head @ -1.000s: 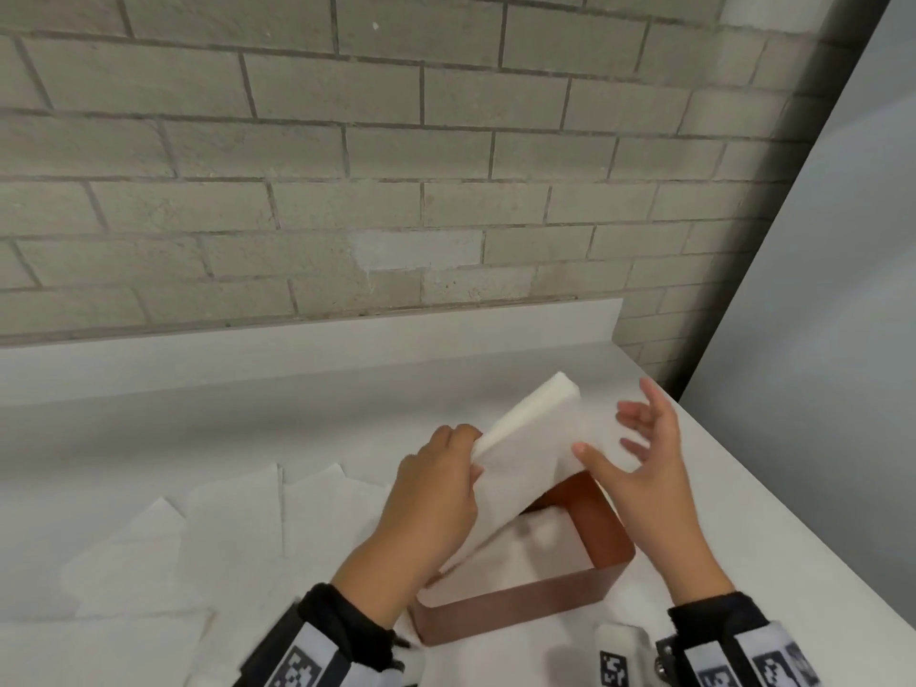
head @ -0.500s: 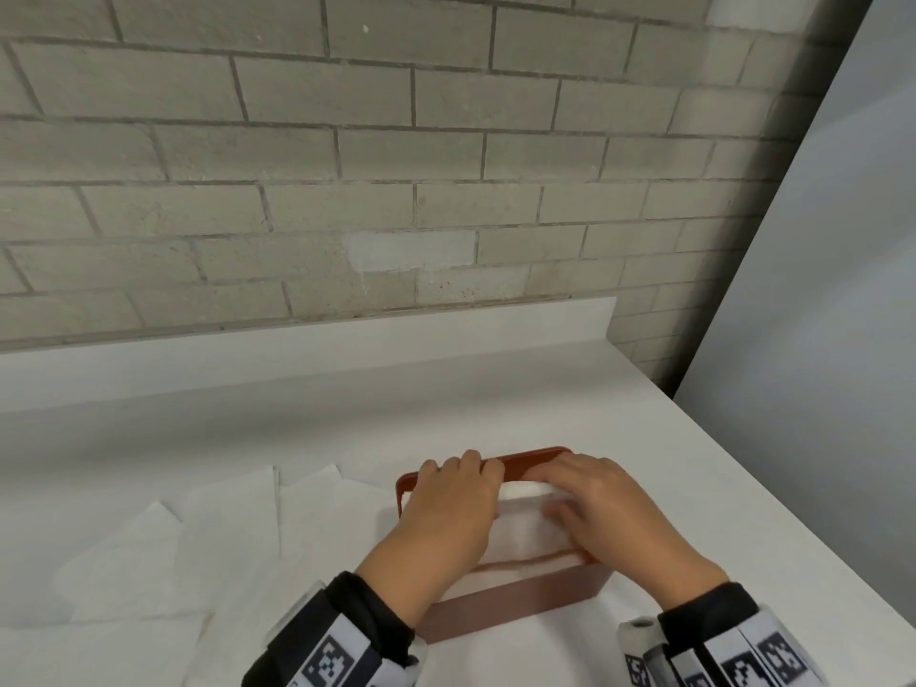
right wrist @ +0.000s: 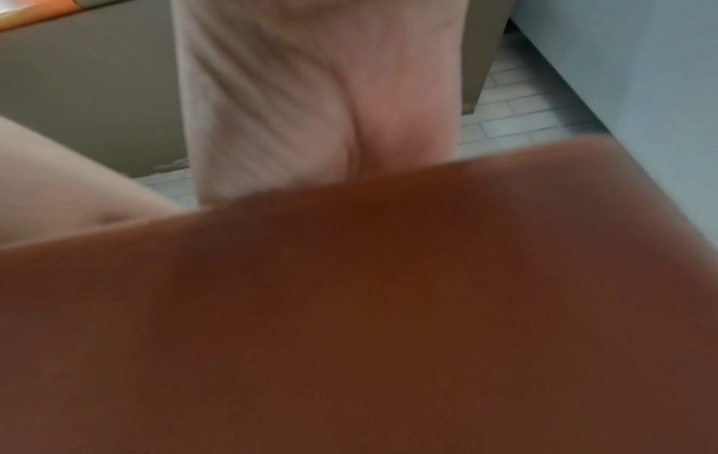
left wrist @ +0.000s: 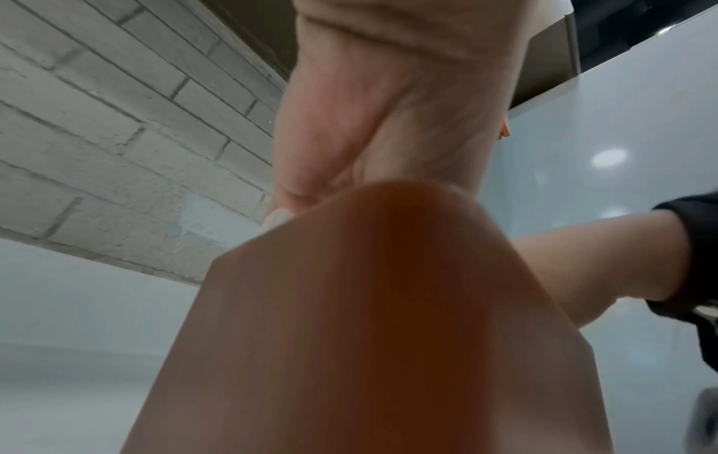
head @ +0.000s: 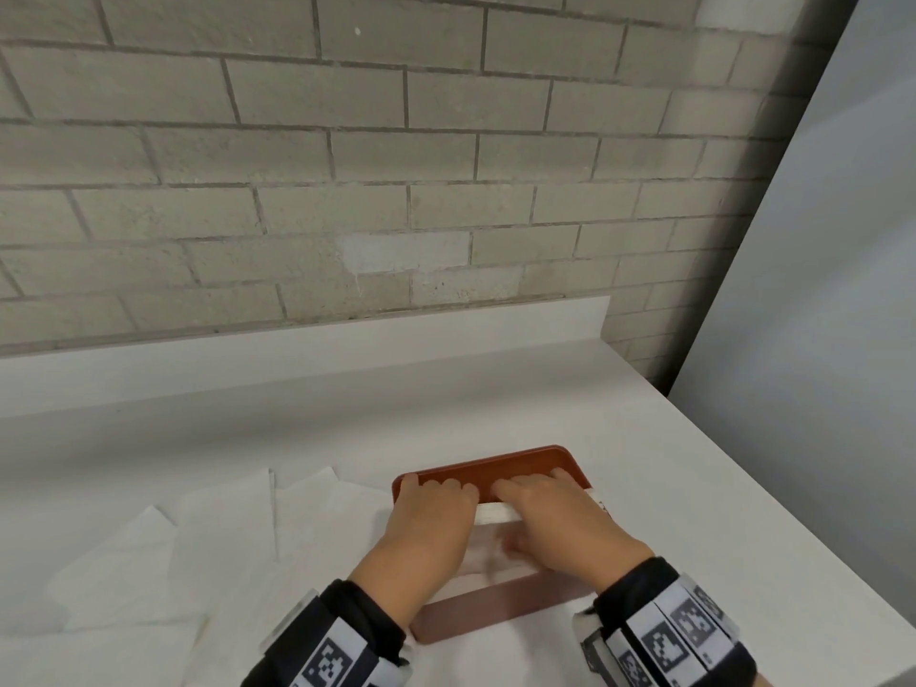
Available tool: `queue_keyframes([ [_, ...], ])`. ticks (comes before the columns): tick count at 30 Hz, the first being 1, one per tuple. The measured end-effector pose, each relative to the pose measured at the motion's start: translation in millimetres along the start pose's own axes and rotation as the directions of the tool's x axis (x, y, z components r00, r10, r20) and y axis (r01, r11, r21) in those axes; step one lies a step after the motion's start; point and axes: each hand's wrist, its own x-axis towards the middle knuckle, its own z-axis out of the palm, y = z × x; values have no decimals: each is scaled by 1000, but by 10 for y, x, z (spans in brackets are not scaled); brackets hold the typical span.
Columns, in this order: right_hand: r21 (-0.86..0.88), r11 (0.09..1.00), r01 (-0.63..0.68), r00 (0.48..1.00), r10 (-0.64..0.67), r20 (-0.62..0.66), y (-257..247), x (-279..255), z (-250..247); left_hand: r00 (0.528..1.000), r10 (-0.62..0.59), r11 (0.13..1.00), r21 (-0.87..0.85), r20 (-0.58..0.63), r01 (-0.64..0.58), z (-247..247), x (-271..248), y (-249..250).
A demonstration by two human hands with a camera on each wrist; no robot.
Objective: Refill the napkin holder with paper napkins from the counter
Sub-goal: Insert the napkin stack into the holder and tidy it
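Head view: your left hand [head: 427, 530] and right hand [head: 560, 525] lie side by side over the napkin stack [head: 495, 513] standing in the brown napkin holder [head: 495, 466], which sits on the white counter [head: 495, 404] near its right edge. Both sets of fingers curl over the stack's top edge toward the holder's far wall; your right thumb is blurred against the stack's near face, so each hand grips the napkins. Loose napkins [head: 198, 538] lie spread flat on the counter, left of the holder. Wrist views: the holder's near wall [left wrist: 369, 322] fills the lower frame, blurred, with each palm above it; the brick wall [head: 347, 166] stands behind
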Motion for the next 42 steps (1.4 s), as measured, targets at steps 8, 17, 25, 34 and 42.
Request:
queue_keyframes([
  [8,608,779,-155,945,297,-139,102,-55,-189,729,-329,790,-598,-600,-135,-283,-62,-254],
  [17,971,238,20,902,414,-120,71,-109,-178,872,-428,-45,-958,-237,-282,-119,113,1],
  [25,970,234,64,837,517,-180,-73,-14,12,890,-390,62,-971,-236,-230,3,80,250],
  [34,986,158,49,885,451,-117,-22,-29,42,908,-387,49,-987,-162,-156,104,45,245],
  [42,986,152,67,891,436,-128,-35,-16,-10,922,-334,-30,-976,-194,-217,-17,37,213],
])
